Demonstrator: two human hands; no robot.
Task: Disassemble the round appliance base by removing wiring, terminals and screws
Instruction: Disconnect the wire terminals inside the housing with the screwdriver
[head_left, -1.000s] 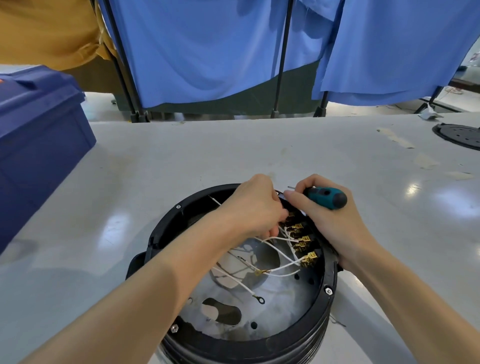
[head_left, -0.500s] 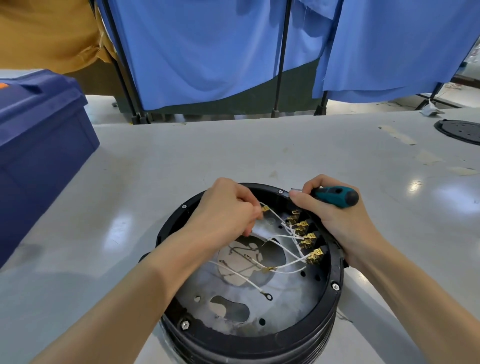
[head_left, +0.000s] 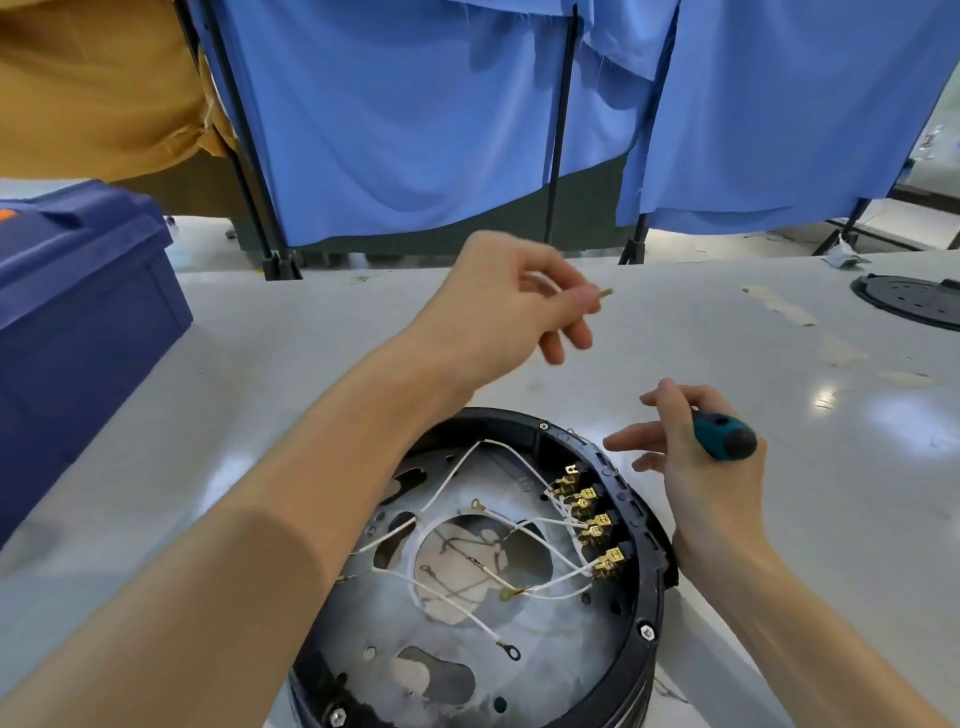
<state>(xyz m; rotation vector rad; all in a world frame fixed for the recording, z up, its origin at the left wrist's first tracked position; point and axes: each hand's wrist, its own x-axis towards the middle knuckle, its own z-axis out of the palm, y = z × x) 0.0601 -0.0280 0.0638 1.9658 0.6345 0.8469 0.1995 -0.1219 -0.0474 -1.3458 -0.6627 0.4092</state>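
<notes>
The left hand (head_left: 506, 306) hangs in the air above the table (head_left: 270, 395), forearm stretched forward across the near-left part of the round appliance base (head_left: 645, 597), wrist bent slightly so the knuckles face up. Its thumb and forefinger pinch a brass-tipped wire (head_left: 602, 293), the metal tip poking out to the right of the fingertips while the other fingers curl loosely beneath; the wire itself is motion-blurred. The right hand (head_left: 698, 473) sits lower and to the right, just outside the base's far-right rim, palm turned toward the left hand. It grips a teal-handled screwdriver (head_left: 723, 435) tucked into the palm, black butt end pointing right, while two or three fingers reach out half-straight toward the base. The base lies on the table below the left hand and directly left of the right wrist, open side up, showing a grey metal plate (head_left: 550, 670). A small marking on that plate near the terminals is too blurred to read. A row of brass terminals (head_left: 597, 525) runs along the inner wall nearest the right hand, four or five, the exact count unclear. Several white wires (head_left: 457, 467) loop over the plate. Three hex screws (head_left: 647, 632) show on the rim. Left of the left forearm stands one blue box (head_left: 83, 322); far right of the right hand lies one black disc (head_left: 914, 299).
</notes>
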